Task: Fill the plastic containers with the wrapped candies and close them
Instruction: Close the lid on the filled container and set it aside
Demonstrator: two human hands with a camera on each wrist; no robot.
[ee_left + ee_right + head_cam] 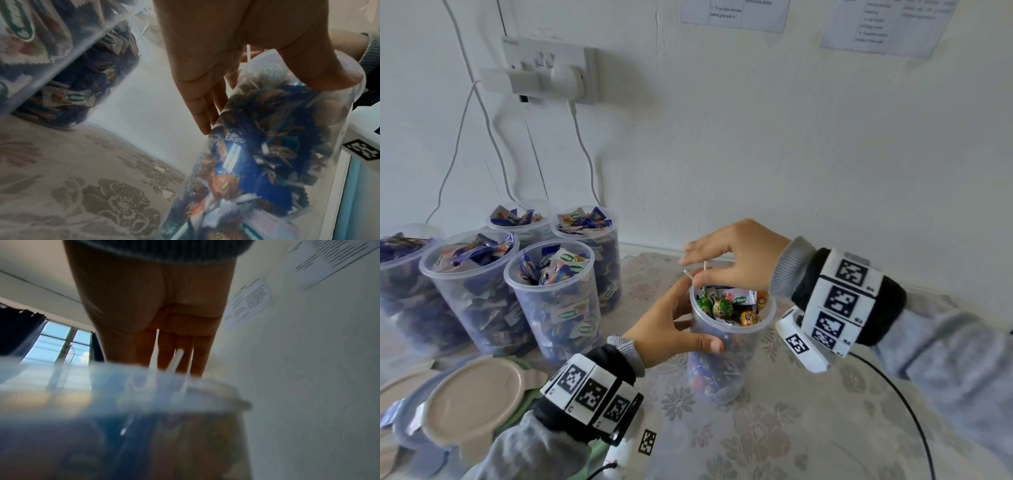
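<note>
The container (729, 346) is held in the grip of the left hand (671, 329), thumb and fingers curled round its wall, apparently to steady it on the counter (774, 428). The right hand (736, 263) is held flat and empty above the rim, seemingly to press down protruding lollipop sticks (704, 269). Five filled containers (554, 301) are kept unlidded at the left, the lids (476, 397) in front.

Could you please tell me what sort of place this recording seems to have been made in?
Probably an ordinary room in a home or small office, not a factory line: a floral tablecloth covers the table, a wall socket with plugged-in chargers sits above it, and printed notices are stuck to the white wall.
</note>
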